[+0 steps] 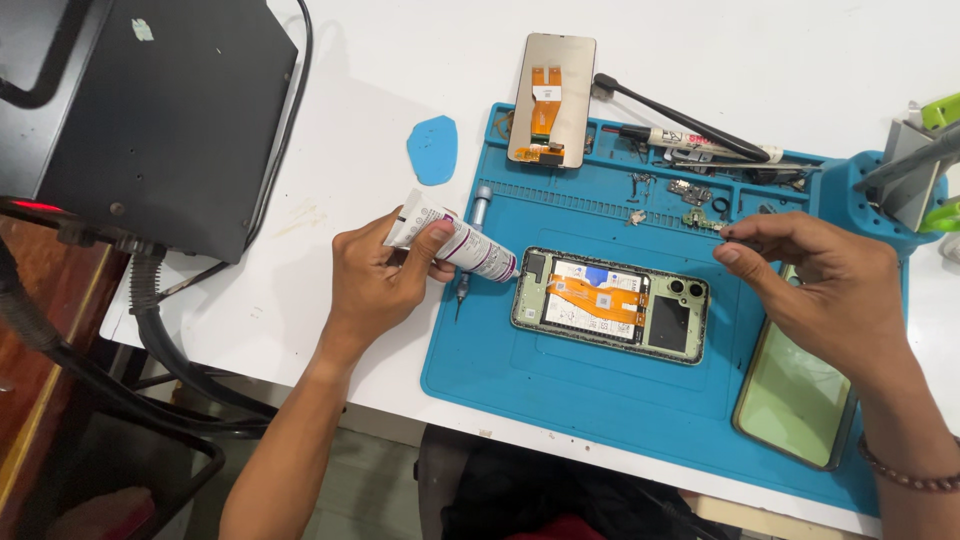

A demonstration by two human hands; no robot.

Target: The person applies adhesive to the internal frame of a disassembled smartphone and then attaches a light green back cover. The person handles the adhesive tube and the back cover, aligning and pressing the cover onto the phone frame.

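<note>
Our left hand (385, 275) grips a glue tube (455, 245); our right hand (815, 275) pinches a small part (722, 232) above the opened phone (610, 303).

Two bare forearms are seen from above, and no sleeves are worn on either of them. No gloves are worn on the left hand (375, 275) or the right hand (810, 275), and no rings or watch can be made out. A thin bracelet (905, 472) of small dark reddish-brown beads is worn around the right wrist. The fingernails are kept short. At the bottom edge, a patch of dark clothing with a little red is glimpsed.
</note>
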